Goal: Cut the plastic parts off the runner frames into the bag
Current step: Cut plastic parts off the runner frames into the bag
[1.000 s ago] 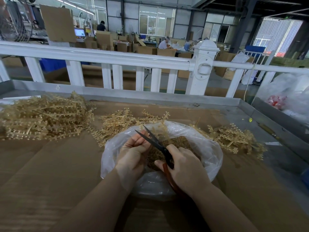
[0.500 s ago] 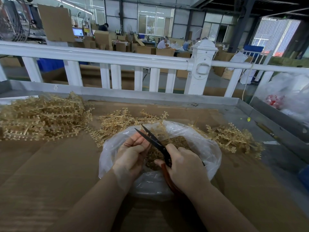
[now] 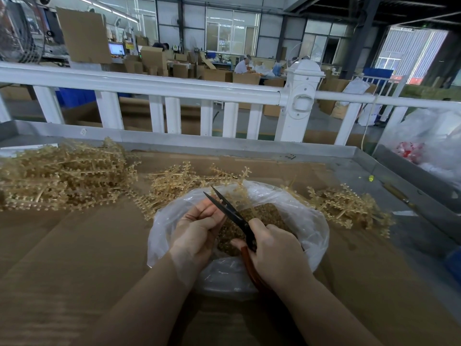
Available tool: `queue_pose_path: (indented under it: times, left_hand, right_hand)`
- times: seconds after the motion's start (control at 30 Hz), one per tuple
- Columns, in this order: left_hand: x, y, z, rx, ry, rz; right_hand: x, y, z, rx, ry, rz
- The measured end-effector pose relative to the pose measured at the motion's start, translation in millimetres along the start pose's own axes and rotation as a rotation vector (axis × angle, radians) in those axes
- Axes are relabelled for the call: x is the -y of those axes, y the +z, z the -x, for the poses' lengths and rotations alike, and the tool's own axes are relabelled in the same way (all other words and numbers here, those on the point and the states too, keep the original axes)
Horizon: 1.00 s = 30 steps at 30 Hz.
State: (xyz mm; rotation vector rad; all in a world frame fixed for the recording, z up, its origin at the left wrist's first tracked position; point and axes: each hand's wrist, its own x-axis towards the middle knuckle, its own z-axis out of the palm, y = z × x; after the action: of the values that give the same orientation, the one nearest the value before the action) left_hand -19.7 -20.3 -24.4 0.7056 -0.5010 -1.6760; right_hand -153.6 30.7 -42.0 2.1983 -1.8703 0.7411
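**Scissors open over the bag of cut parts**

A workshop hall with cardboard boxes and windows lies beyond a white railing (image 3: 159, 86) that runs behind the bag. The bag sits on a cardboard-covered table (image 3: 62, 258) with a grey metal rim. The largest heap of tan runner frames (image 3: 62, 176) lies far left of the bag; a smaller heap (image 3: 174, 182) sits just behind it, and another (image 3: 349, 208) just to its right.

The clear plastic bag (image 3: 309, 226) stands mouth-up, holding a bed of small tan cut parts (image 3: 264, 213).

Above the bag's mouth, black scissors (image 3: 232, 213) point up and to the left, away from the person, long axis diagonal, blades slightly parted.

The right hand (image 3: 277, 250) grips the reddish handles, fingers curled round them. The left hand (image 3: 197, 233), at the bag's left edge, has its fingers curled together near the blades; what they pinch cannot be told.
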Motion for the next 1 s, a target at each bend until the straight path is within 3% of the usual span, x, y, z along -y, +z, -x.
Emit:
queue_pose_path:
  times: [0.3, 0.73, 1.0]
  left_hand:
    - [1.1, -3.2, -0.9, 0.022, 0.004, -0.014]
    - [3.6, -3.9, -1.0, -0.108, -0.029, -0.006]
    - [3.0, -8.3, -3.7, -0.026, -0.069, -0.098]
  right_hand:
    - [-2.9, 1.2, 1.1, 0.031, 0.029, -0.045]
    - [-3.2, 5.2, 3.5, -0.008, 0.017, -0.041]
    - [0.3, 8.9, -1.8, 0.005, 0.013, -0.065]
